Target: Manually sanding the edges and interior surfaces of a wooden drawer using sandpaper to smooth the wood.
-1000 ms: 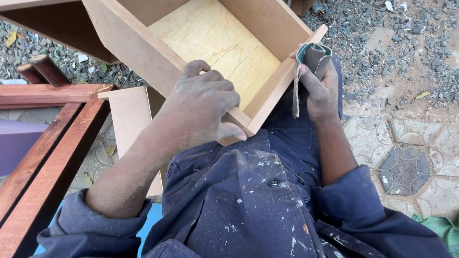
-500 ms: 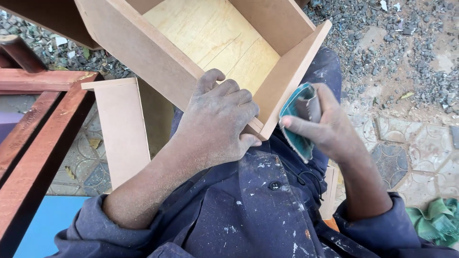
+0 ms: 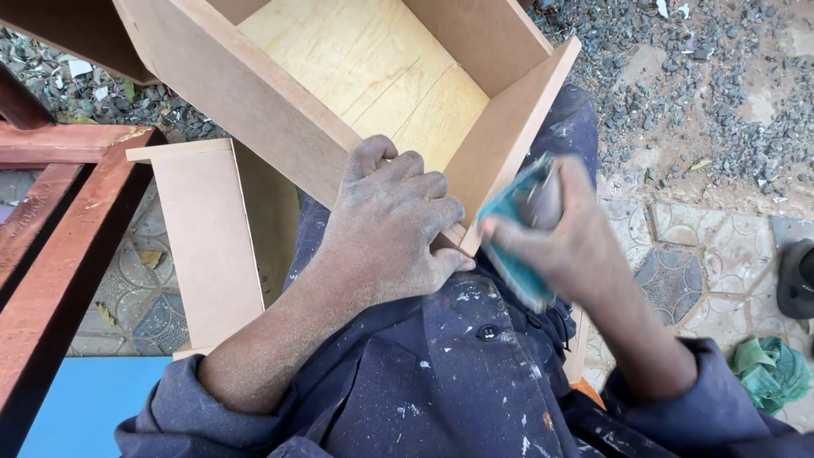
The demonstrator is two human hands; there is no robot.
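An open wooden drawer box (image 3: 254, 93) of brown board with a pale plywood bottom rests on my lap, one corner pointing toward me. My left hand (image 3: 390, 229), dusty, grips that near corner with its fingers curled over the rim. My right hand (image 3: 560, 229) is blurred with motion and holds a folded piece of teal sandpaper (image 3: 509, 220) against the outer face of the right side board, close to the corner.
A second board box (image 3: 208, 246) stands at the left by my knee. A red-brown wooden frame (image 3: 59, 212) lies further left, above a blue sheet (image 3: 93, 399). Gravel and patterned paving lie to the right, with a green cloth (image 3: 772, 373) and a dark shoe (image 3: 797, 276).
My right hand with the sandpaper has slid down the right board's edge to the near corner. My left hand has kept its grip while the view shifted closer.
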